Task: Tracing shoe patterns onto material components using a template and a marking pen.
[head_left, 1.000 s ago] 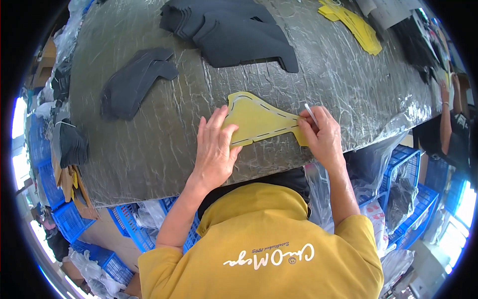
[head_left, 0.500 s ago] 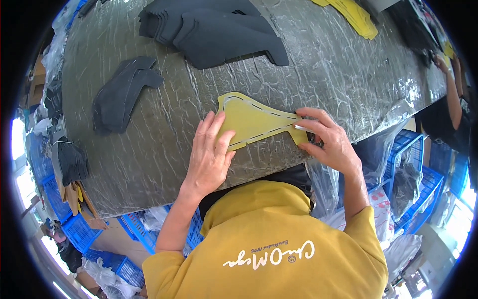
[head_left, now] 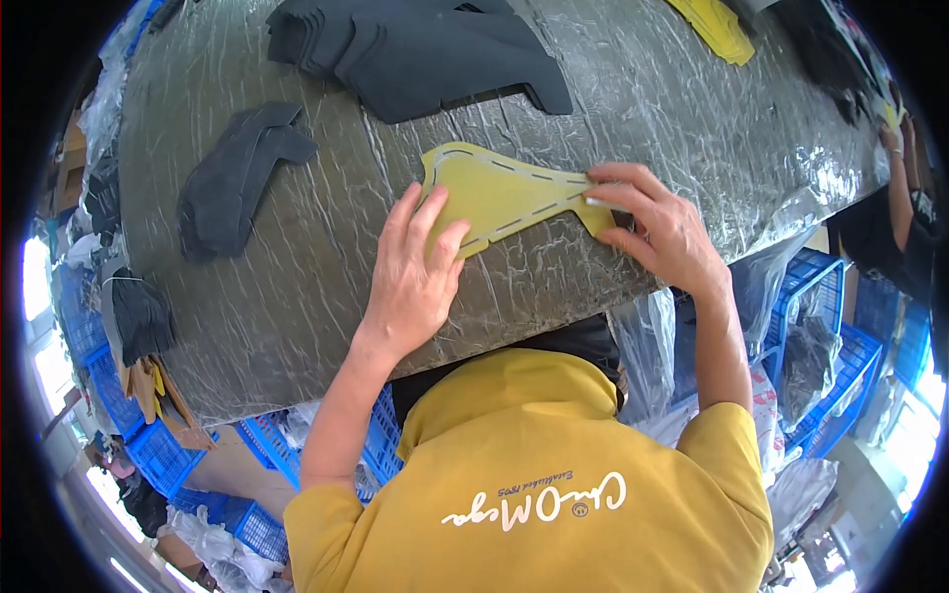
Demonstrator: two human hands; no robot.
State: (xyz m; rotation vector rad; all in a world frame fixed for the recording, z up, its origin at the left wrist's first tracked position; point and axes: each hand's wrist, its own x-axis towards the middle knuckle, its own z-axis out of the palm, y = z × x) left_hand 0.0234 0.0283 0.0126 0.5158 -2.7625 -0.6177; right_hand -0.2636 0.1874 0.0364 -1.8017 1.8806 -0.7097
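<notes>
A flat yellow template [head_left: 499, 198], broad at its left end and narrow at the right, lies on the table with dark dashes and whitish lines along its edges. My left hand [head_left: 415, 272] rests on the broad end, fingers spread and pressing it. At the narrow end, my right hand [head_left: 662, 222] has its fingers closed round a slim white pen-like stick [head_left: 592, 202], mostly hidden by the fingers. The thumb and fingertips touch the template there. Whether a piece lies under the template I cannot tell.
Dark grey cut pieces are stacked [head_left: 425, 59] beyond the template, with a smaller dark pile [head_left: 237, 183] to the left. Yellow pieces [head_left: 717, 30] lie far right. Plastic film covers the table [head_left: 297, 326]. Blue crates [head_left: 825, 376] stand below its edge. Another person's arm [head_left: 898, 188] shows at right.
Both hands and the yellow template have shifted a little farther from me across the table. My left hand still lies on it and my right hand still holds the white stick.
</notes>
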